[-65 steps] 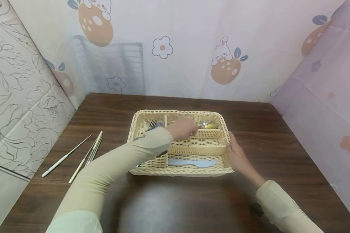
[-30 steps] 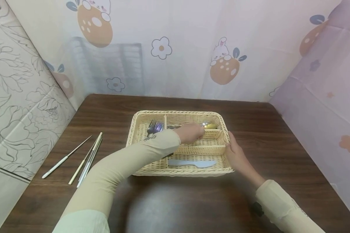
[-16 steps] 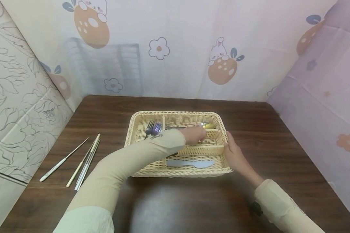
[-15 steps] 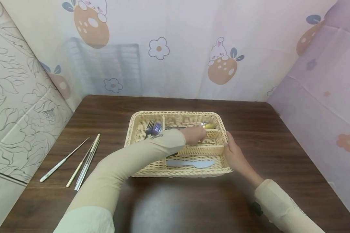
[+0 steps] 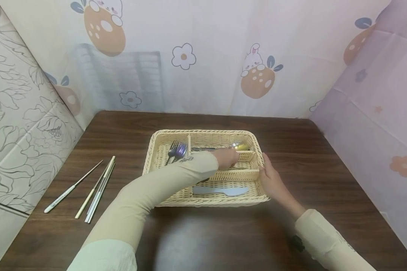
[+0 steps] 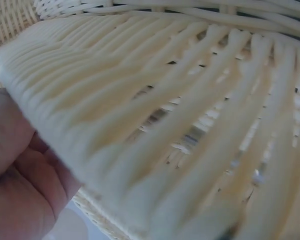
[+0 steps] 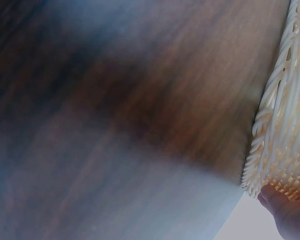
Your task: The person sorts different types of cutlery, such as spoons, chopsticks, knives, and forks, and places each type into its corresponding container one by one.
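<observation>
My left hand (image 5: 226,158) reaches into the middle of a cream wicker cutlery basket (image 5: 203,203), its fingers curled low beside the rear divider (image 5: 245,156). In the left wrist view, part of that hand (image 6: 25,175) shows behind a woven edge; whether it pinches anything is hidden. My right hand (image 5: 274,180) grips the basket's right end, thumb at the rim and fingers along the outside. A gold spoon (image 5: 242,147) and a silver one lie in the back compartment. At the left sit a black fork (image 5: 172,149) and a purple fork (image 5: 181,150). A pale blue knife (image 5: 220,191) lies in the front compartment.
Left of the basket, several chopsticks (image 5: 98,194) lie on the dark wooden table (image 5: 196,241). Apart from them is a single white-handled chopstick (image 5: 71,190). A printed curtain (image 5: 210,75) hangs behind the table.
My left hand has shifted from the back compartment forward and slightly right, toward the middle one, then nearly stopped. The right hand stays at the basket's end.
</observation>
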A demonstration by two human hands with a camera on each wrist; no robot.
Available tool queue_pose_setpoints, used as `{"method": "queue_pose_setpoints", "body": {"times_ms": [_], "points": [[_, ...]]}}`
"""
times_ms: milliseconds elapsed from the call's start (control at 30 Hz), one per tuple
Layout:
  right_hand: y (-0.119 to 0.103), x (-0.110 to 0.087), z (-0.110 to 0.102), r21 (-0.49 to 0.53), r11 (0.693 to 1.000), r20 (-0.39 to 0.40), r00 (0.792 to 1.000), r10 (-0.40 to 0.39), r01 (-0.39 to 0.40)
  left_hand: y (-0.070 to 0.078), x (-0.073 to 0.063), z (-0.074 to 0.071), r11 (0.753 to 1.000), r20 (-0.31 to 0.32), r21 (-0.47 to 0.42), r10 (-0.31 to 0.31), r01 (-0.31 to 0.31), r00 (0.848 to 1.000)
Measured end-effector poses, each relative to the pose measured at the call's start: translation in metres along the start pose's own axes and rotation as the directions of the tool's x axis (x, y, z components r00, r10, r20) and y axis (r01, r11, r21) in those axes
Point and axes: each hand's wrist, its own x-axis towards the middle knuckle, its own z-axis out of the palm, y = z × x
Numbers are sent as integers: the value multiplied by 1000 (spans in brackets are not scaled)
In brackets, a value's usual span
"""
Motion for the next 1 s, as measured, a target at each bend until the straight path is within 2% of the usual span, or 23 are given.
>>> {"method": "queue_pose_setpoints", "body": {"times_ms": [167,267,333,400,467,500,567,600,667,733,833,900,1000], "points": [[0,1,2,6,1000,5,1000,-6,6,0,7,8,997,-10,60,-37,37,999],[3,1,2,-4,1000,1,1000,-9,9,1,7,10,995,-23,89,-37,39,999],[5,0,1,-12,1000,-3,1000,-5,5,2,3,8,996,-44,80,-22,26,999],[7,0,-1,-22,1000,-12,1000,0,0,3,-9,0,1000,-74,29,-9,11,997],[9,-1,-4,-17,1000,-11,1000,0,0,1,-29,-11,997,-99,-76,-19,12,995],[9,-1,-5,-10,1000,-8,1000,1,-1,-1,-42,-18,988,-112,-156,-33,15,993],[9,-1,-6,0,1000,-2,1000,-1,1,-10,-72,-28,967,-159,-252,-64,22,985],[9,-1,-7,5,1000,4,1000,-3,3,-18,-88,-32,957,-181,-289,-84,29,980],[8,-1,-6,8,1000,10,1000,-5,5,-36,-119,-32,957,-250,-287,-128,53,960],[8,0,-6,10,1000,11,1000,-10,10,-60,-151,-26,966,-323,-238,-181,106,929],[7,1,-4,12,1000,9,1000,-18,18,-95,-201,-11,948,-372,-203,-305,243,877],[8,1,-4,13,1000,5,1000,-19,19,-117,-234,2,916,-365,-217,-398,339,842],[8,1,-5,13,1000,1,1000,-8,8,-145,-277,22,855,-306,-240,-517,461,800]]}}
